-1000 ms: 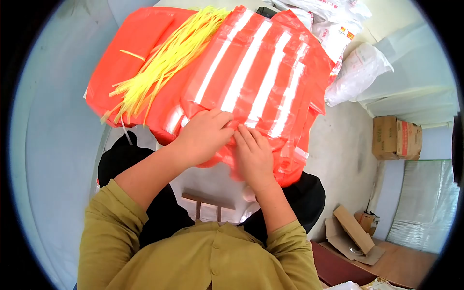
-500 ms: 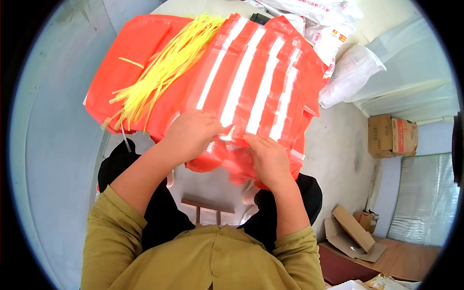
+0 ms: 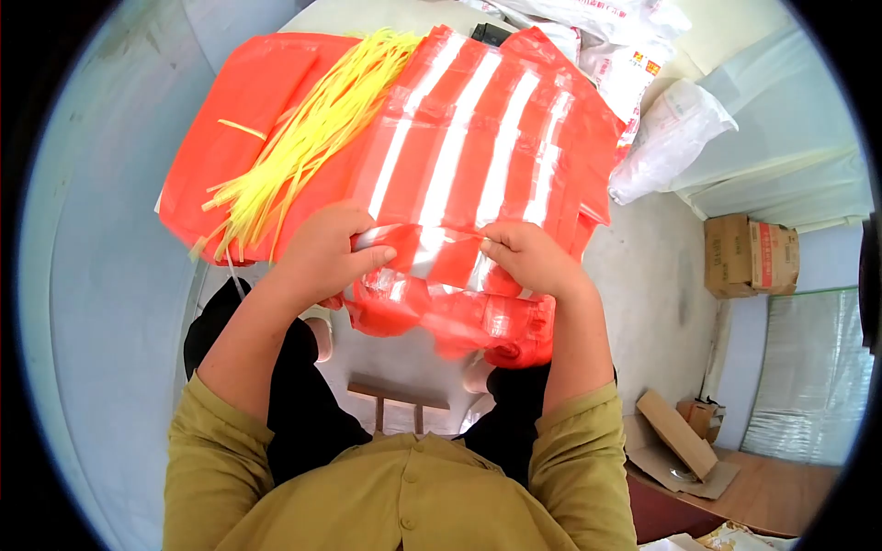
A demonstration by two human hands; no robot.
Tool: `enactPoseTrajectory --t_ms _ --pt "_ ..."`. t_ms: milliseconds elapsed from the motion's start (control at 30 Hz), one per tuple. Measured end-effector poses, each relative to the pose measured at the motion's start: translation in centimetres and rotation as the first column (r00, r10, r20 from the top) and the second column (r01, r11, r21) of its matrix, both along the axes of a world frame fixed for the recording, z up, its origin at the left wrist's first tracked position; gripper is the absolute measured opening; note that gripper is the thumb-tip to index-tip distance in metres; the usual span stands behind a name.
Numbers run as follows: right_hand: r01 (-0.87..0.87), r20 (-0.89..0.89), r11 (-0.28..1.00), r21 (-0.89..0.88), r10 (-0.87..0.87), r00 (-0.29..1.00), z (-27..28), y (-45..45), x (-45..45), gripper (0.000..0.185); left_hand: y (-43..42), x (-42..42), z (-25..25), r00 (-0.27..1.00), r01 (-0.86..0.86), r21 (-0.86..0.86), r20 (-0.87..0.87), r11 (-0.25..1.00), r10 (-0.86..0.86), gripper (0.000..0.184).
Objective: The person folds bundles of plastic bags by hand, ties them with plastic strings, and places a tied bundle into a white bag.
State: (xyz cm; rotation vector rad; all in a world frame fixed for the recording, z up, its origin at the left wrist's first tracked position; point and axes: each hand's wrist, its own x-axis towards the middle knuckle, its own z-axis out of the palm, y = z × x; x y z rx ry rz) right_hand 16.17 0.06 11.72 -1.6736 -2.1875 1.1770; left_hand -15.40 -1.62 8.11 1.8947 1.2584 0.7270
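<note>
Red plastic sheeting with white stripes (image 3: pixel 447 165) lies in layers over the table in front of me. Its near edge is folded up between my hands, and loose red plastic hangs below. My left hand (image 3: pixel 335 253) pinches the fold at its left end, thumb on top. At the right end, my right hand (image 3: pixel 528 257) grips the same fold between thumb and fingers. A bundle of thin yellow strips (image 3: pixel 317 138) lies left of the stripes, on plain red plastic (image 3: pixel 220 138). One short yellow strip (image 3: pixel 243 129) rests apart from the bundle.
White printed bags (image 3: pixel 675 138) lie at the back right, near a small black object (image 3: pixel 490 35). Cardboard boxes (image 3: pixel 749 257) stand at the right. Opened cardboard (image 3: pixel 678 436) rests on a brown surface (image 3: pixel 772 491) at lower right. A wooden stool (image 3: pixel 398 397) shows between my legs.
My hands have moved apart, the left to the left and the right to the right. The near edge of the striped plastic has been turned up into a wider fold.
</note>
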Motion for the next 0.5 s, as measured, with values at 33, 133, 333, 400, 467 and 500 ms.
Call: enactPoseTrajectory --t_ms 33,133,333,400,467,500 --pt "-0.028 0.0 0.999 -0.02 0.028 1.0 -0.2 0.7 -0.1 0.02 0.1 0.1 -0.1 0.999 -0.038 -0.071 -0.011 0.997 0.037 0.026" --pt "-0.027 -0.038 0.998 -0.051 0.025 0.999 -1.2 2.5 0.0 0.021 0.5 0.7 0.3 0.989 -0.146 -0.209 -0.053 0.967 0.138 0.022" --pt "0.228 -0.237 0.973 -0.043 -0.231 0.944 -3.3 1.8 1.2 0.035 0.7 1.2 0.5 0.965 -0.225 -0.166 -0.171 0.96 0.196 0.021" --pt "0.327 -0.315 0.944 -0.05 -0.326 0.891 -3.2 0.0 1.9 0.041 0.9 1.1 0.2 0.964 -0.22 -0.147 -0.183 0.964 0.192 0.021" --pt "0.393 -0.37 0.913 -0.109 -0.404 0.837 -2.3 -2.1 3.2 0.05 0.8 1.1 0.2 0.963 -0.222 -0.125 -0.185 0.967 0.197 0.021" --pt "0.384 -0.372 0.916 -0.114 -0.398 0.838 -2.6 -3.0 4.4 0.05 0.8 1.2 0.2 0.962 -0.222 -0.114 -0.186 0.968 0.199 0.021"
